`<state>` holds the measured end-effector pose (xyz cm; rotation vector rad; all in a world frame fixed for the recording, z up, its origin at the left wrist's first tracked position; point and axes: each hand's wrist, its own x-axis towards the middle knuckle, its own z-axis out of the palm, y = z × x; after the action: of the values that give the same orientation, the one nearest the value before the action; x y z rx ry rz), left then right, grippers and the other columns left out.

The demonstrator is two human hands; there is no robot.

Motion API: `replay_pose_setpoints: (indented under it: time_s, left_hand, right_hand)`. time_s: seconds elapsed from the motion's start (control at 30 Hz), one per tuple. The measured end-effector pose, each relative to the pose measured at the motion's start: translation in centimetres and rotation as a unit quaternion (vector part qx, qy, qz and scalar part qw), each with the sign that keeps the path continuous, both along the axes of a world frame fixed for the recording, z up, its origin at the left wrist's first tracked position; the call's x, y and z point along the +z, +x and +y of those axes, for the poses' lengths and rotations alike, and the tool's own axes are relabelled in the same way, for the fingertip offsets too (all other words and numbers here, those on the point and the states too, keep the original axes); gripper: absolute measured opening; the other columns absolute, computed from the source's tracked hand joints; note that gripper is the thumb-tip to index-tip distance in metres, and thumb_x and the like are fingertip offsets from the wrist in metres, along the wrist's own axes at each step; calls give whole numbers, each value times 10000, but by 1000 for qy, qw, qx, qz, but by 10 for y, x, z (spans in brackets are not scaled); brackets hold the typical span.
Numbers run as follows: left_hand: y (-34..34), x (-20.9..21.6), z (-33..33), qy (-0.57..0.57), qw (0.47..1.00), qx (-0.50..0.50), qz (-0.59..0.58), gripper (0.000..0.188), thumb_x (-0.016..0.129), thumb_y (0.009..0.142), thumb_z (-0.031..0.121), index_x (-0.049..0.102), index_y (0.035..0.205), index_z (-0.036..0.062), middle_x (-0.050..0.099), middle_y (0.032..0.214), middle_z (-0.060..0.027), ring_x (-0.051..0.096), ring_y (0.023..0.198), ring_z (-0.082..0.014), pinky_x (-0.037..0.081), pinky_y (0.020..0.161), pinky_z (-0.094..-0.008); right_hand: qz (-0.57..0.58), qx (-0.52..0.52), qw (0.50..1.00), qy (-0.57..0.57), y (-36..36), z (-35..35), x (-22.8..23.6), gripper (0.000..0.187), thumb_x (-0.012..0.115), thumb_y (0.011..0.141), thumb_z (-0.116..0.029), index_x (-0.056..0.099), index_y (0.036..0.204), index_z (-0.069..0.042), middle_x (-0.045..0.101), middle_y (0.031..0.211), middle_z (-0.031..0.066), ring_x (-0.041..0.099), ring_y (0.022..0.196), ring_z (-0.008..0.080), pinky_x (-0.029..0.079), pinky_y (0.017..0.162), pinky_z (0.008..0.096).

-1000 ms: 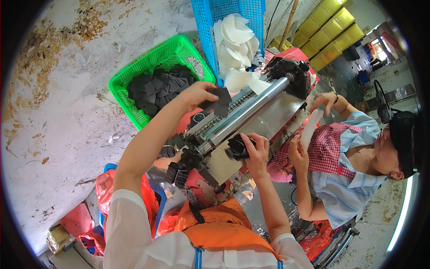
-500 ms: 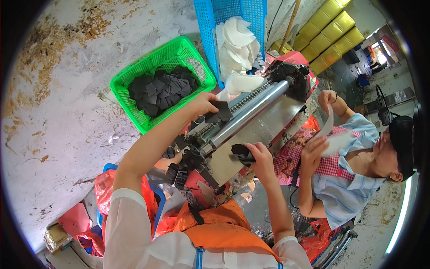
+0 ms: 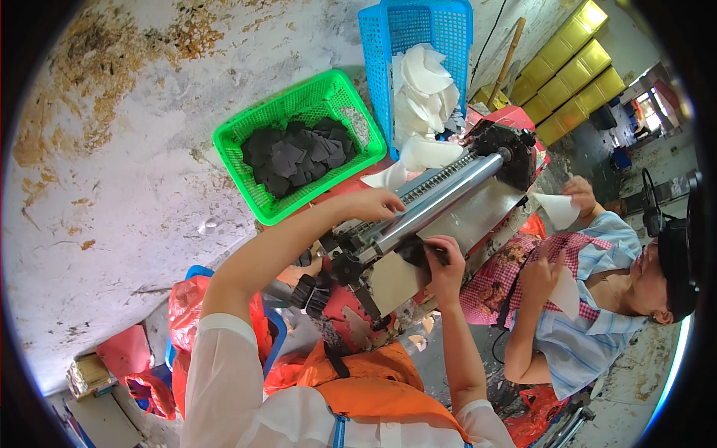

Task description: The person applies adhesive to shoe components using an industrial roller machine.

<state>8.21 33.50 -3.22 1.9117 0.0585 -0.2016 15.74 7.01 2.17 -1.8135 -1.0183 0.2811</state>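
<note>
A machine with a long shiny metal roller (image 3: 441,205) stands in front of me. My left hand (image 3: 376,203) hovers over the roller's far side, fingers bent and closed; no black piece shows in it, and its fingertips are partly hidden. On the near side, my right hand (image 3: 446,267) grips several dark, thin flat pieces (image 3: 413,252) close to the roller, above the metal feed plate (image 3: 396,282). Beyond my left forearm, a green plastic basket (image 3: 250,196) holds a heap of similar black pieces (image 3: 299,157).
A blue basket (image 3: 377,71) with white curved sheets (image 3: 427,86) stands behind the machine. At right, a co-worker (image 3: 590,299) handles white sheets (image 3: 559,209). Red plastic bags (image 3: 190,306) lie in a blue bin at lower left. Yellow boxes (image 3: 571,82) are stacked at the back.
The black piece in my left hand no longer shows, and that hand has moved right along the roller. My right hand has brought its dark pieces nearer the roller. The view has shifted slightly.
</note>
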Motion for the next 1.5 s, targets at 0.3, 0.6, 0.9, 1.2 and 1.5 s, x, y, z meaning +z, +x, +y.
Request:
replay_pose_setpoints:
  time_s: [0.3,0.6,0.9,1.2,1.5]
  left_hand:
    - [11,33,13,-304,920,199,150,351,690,793,-8,610,1135,-9,663,1018,-63,661,827,-161,554,716,-300]
    - [11,25,13,-141,965,178,130,279,725,773,28,646,1041,32,640,912,-28,626,804,-121,514,697,-272]
    - [-105,-24,129,-195,851,487,3,487,760,741,47,596,1199,52,668,1018,-116,680,822,-221,578,692,-377]
    - [-138,-98,132,482,771,411,67,822,756,727,177,403,1456,319,190,1582,-122,257,1385,-476,331,1112,-540]
    - [-129,-100,104,429,779,436,136,575,680,786,101,581,1318,294,299,1520,-108,334,1336,-445,404,1063,-518]
  right_hand:
    - [-126,-8,986,-111,3,-3,13,348,720,762,26,587,1080,-26,578,919,93,627,832,252,509,741,339]
    - [64,90,976,-188,16,-20,23,463,739,768,-45,534,1182,-63,616,1034,99,635,887,238,516,767,323]
    - [-213,-7,935,-285,6,-15,21,541,775,709,-124,569,1208,-87,558,1018,108,542,1017,317,473,857,409]
    - [-267,-1,938,-222,-4,-16,14,494,757,717,-87,589,1182,-82,569,1048,102,552,973,307,491,819,403]
    - [-249,-17,935,-253,-6,-13,23,481,751,714,-70,594,1169,-86,576,1053,104,544,995,320,486,831,408]
